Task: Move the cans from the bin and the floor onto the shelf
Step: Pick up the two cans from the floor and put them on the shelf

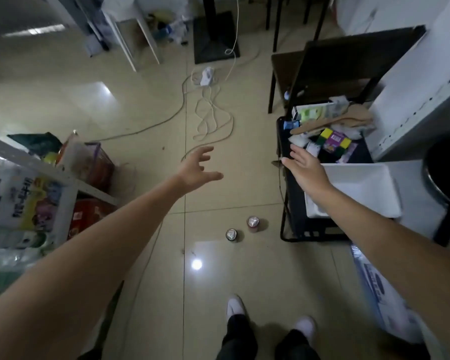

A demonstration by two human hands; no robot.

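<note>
Far left, the shelf (pixel 63 175) stands packed with packets, well to the left of the cans. The left hand (pixel 198 170) is out over the floor (pixel 115 105), fingers spread wide, holding nothing. It hangs above and left of the cans, well apart from them. Down on the tiles sit the two cans, upright, tops shining: the silver can (pixel 231 234) nearer the feet, the red can (pixel 253 223) just beside it to the right, the two not touching. Both lie between the outstretched arms, closer to the person than either hand. Right of the cans is the black bin (pixel 294 203), crowded with boxes and a white tray (pixel 361 188). The right hand (pixel 303 167) is flat and empty, fingers apart, at the bin's left rim, above and right of the cans.
</note>
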